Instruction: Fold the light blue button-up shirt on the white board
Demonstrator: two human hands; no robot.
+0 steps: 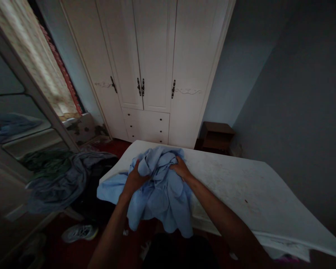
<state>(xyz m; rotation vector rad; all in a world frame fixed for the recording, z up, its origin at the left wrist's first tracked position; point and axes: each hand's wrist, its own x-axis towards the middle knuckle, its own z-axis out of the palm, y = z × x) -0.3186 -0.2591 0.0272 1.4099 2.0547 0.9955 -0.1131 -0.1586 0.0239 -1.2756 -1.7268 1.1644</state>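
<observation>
A crumpled light-blue shirt (159,190) lies bunched on the left part of a white table (229,179), its lower folds hanging over the front edge. My left hand (136,179) grips the left side of the bundle, the thumb raised against a fold and the fingers partly under the cloth. On the right side, my right hand (181,169) is closed on the upper folds, some fingertips hidden in the fabric.
Left of the table, grey and green clothes (61,175) are heaped beside a mirrored stand (25,108). A shoe (80,232) lies on the red floor. Behind stand a white wardrobe (154,56) and a small brown cabinet (218,129).
</observation>
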